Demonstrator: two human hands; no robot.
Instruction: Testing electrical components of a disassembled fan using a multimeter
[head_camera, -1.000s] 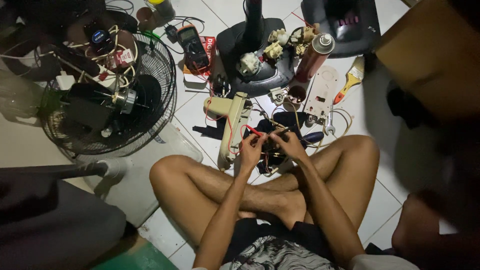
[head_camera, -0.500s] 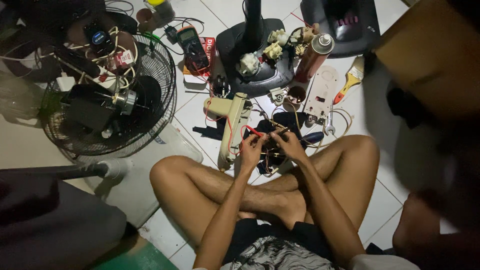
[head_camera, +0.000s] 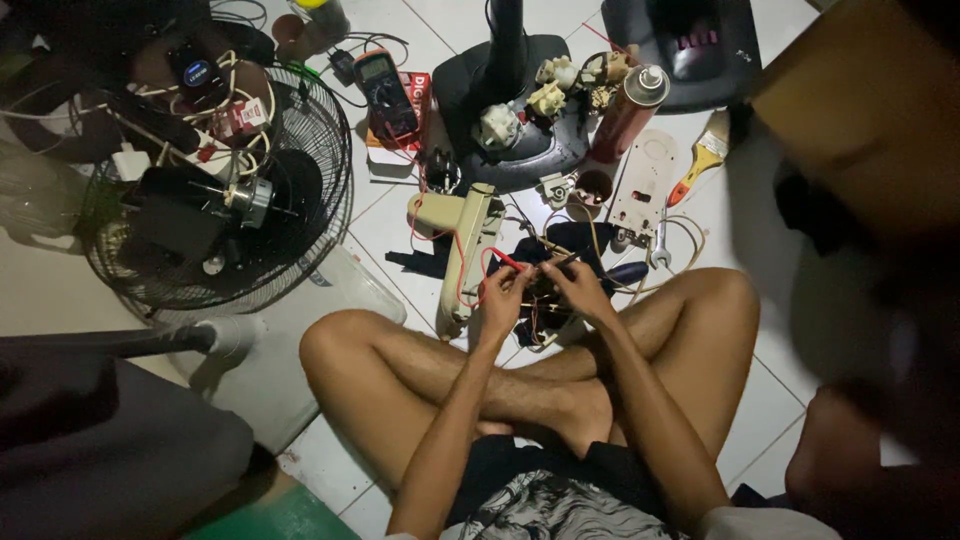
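Down on the tiled floor, two hands meet over one small dark part (head_camera: 540, 300) trailing wires. Left hand (head_camera: 503, 295) has its fingers curled shut around a red wire (head_camera: 490, 262) at the part's left edge; right hand (head_camera: 578, 288) pinches the part's top, thumb and fingers closed. Just beyond the fingertips lie one cream fan neck (head_camera: 462, 245), one spanner (head_camera: 660, 250), one paintbrush (head_camera: 700, 160), one spray can (head_camera: 628, 112) and one meter (head_camera: 385, 92).
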